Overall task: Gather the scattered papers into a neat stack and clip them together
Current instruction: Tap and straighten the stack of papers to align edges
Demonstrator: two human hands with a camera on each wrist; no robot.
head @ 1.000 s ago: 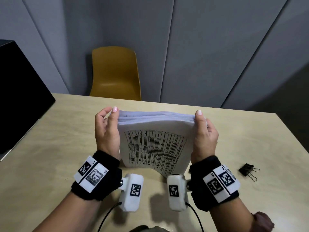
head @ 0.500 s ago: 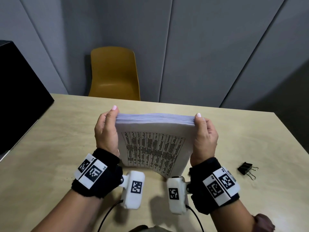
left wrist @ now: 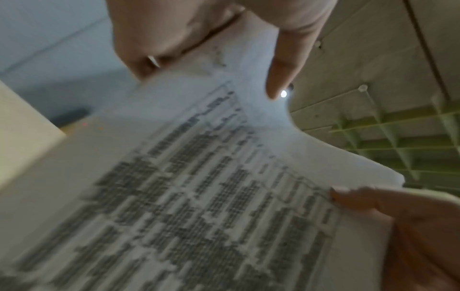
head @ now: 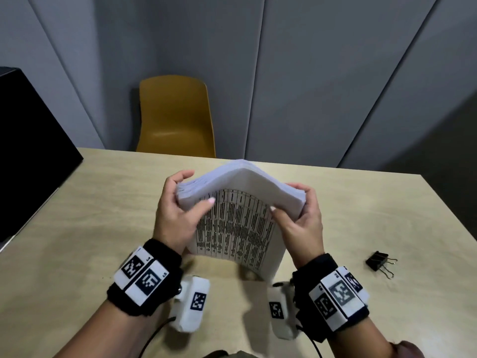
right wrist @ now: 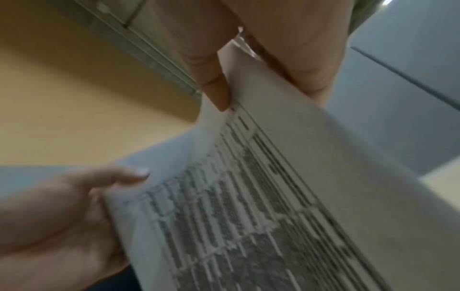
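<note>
A thick stack of white papers (head: 240, 223) with a printed table on its near face stands upright over the table (head: 77, 228). Its top edge is bowed up into an arch. My left hand (head: 196, 188) grips the top left corner, thumb on the printed face and fingers behind. My right hand (head: 286, 197) grips the top right corner the same way. The left wrist view shows the left hand (left wrist: 214, 69) pinching the papers (left wrist: 199, 196). In the right wrist view the right hand (right wrist: 263, 84) pinches the papers (right wrist: 273, 196). A black binder clip (head: 379, 262) lies on the table to the right.
A yellow chair (head: 175, 117) stands behind the table's far edge. A large black object (head: 31, 151) sits at the table's left side. Grey wall panels close off the back.
The stack's top edge was flat and is now bent into an arch. Both hands have curled over the top corners, with thumbs now on the printed face.
</note>
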